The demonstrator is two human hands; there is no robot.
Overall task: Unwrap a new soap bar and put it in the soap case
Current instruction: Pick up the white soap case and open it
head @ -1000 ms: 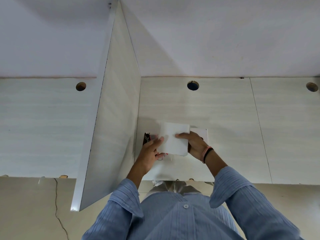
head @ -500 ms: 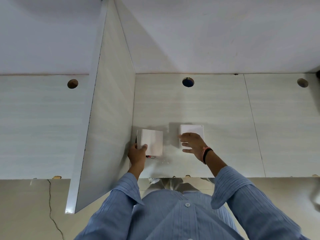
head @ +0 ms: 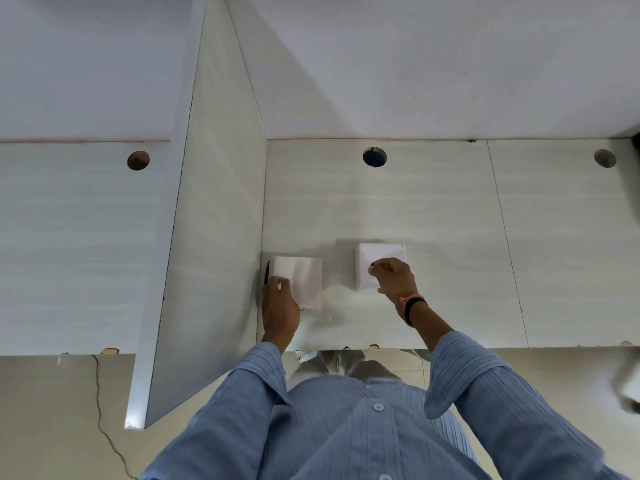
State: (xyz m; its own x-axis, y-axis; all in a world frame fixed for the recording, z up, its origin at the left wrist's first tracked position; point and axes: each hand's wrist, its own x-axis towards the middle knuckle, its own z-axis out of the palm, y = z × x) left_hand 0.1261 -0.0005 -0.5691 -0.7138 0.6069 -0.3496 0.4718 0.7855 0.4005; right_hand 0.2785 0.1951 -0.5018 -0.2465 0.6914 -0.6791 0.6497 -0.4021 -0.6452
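Observation:
A white square soap case (head: 379, 252) lies on the pale desk (head: 450, 254). My right hand (head: 391, 277) rests on its near half with fingers curled, thumb and forefinger pinched together on its top. To the left, against the divider, my left hand (head: 280, 301) grips the near left corner of a flat white lid (head: 304, 280). A dark, thin edge of a packet (head: 267, 271) sticks out from under the lid's left side; the rest of the packet is hidden. No bare soap bar is visible.
An upright white divider panel (head: 214, 237) stands directly left of my left hand. Round cable holes (head: 374, 156) sit along the desk's back by the wall. The desk's front edge (head: 485, 348) runs just below my wrists. Blue sleeves cover my forearms.
The white lid came off the case and my left hand carried it left to the divider, over the dark packet. My right hand stayed on the case and curled its fingers.

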